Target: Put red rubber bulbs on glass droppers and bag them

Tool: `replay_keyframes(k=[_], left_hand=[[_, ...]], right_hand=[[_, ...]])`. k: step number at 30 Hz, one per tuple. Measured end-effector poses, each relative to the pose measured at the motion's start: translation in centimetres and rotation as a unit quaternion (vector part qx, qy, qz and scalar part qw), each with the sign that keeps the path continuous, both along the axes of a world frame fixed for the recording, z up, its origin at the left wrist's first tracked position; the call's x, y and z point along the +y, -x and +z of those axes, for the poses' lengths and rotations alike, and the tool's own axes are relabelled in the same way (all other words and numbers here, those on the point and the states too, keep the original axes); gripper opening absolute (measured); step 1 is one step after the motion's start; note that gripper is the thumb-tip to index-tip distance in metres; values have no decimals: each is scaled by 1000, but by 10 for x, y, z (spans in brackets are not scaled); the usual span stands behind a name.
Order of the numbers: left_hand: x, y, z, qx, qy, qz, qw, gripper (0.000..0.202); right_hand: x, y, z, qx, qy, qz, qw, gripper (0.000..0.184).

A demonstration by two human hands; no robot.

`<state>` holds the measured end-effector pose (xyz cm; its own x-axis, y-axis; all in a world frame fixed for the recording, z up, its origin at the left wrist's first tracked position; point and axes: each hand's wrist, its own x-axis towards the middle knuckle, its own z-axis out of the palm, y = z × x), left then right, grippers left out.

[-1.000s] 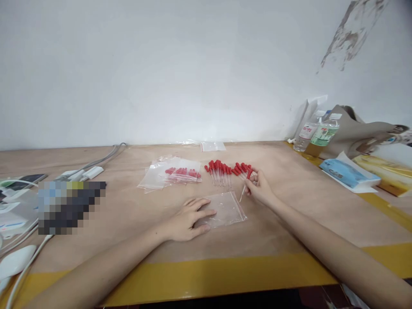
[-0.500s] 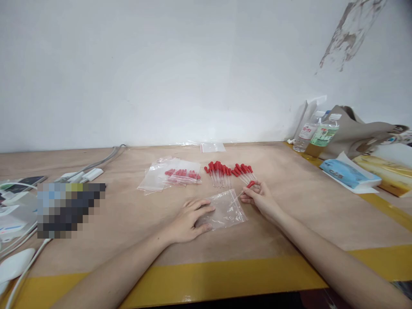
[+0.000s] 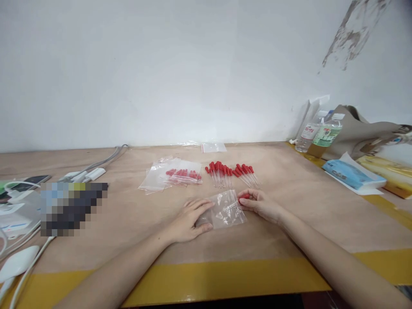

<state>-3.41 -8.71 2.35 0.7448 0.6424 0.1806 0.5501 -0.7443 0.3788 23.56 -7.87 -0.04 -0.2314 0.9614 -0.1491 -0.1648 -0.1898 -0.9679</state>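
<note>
My left hand (image 3: 195, 219) lies on the left part of a clear zip bag (image 3: 227, 210), its fingers spread and pressing it to the table. At the bag's right end, my right hand (image 3: 260, 205) pinches a dropper by its red bulb (image 3: 245, 197). The dropper's thin tube points left at the bag's mouth; how far it lies inside I cannot tell. Behind the bag, several red-bulbed droppers (image 3: 222, 174) lie in a row, with a smaller group (image 3: 247, 171) to their right. To the left, overlapping clear bags (image 3: 184, 175) contain more droppers.
Another small zip bag (image 3: 214, 147) lies by the wall. Two bottles (image 3: 326, 135), a blue tissue pack (image 3: 354, 174) and a grey bag (image 3: 360, 133) stand at the right. White chargers and cables (image 3: 22, 210) crowd the left side, beside a blurred-out object (image 3: 71, 210).
My right hand has moved slightly down and left, bringing the dropper's red bulb up to the bag's open end. My left hand stays on the bag.
</note>
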Motion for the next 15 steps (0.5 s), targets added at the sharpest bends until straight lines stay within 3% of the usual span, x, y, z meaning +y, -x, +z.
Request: replay_keyframes(k=[3,7,15], left_hand=[[0,0,0,2,5,1,1000,53],[0,1,-2,3,4,0,1000,52],[1,0,-2,4,0,-2,1000,49]], right_hand=[[-1,-3,4,-41,-12,66,997,33],[-1,-8,9,-135,-66,67,986,35],[-7,4,10,-114,-76,60,989,35]])
